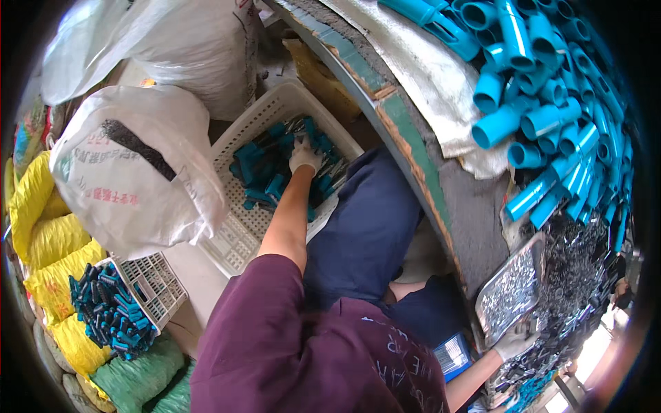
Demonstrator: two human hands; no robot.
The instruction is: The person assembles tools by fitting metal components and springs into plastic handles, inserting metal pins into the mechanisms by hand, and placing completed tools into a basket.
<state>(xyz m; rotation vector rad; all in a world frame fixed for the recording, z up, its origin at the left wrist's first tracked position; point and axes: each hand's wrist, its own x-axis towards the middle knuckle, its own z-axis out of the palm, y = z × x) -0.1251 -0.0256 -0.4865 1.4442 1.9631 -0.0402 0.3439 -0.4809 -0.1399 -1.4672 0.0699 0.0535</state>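
Many blue-green pieces (275, 186) are piled in a loose jumble in a white basket (303, 100) that is dotted with little holes. They are turned every which way, and thin, shiny grey bits (336, 171) are mixed in with them. A silver tray (509, 292) with round corners is set right beside a big heap of small, dark, shiny pieces (571, 275).

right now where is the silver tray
In the head view, the silver tray is on the right, below the teal tubes, just left of a heap of small dark parts and beside the right hand.
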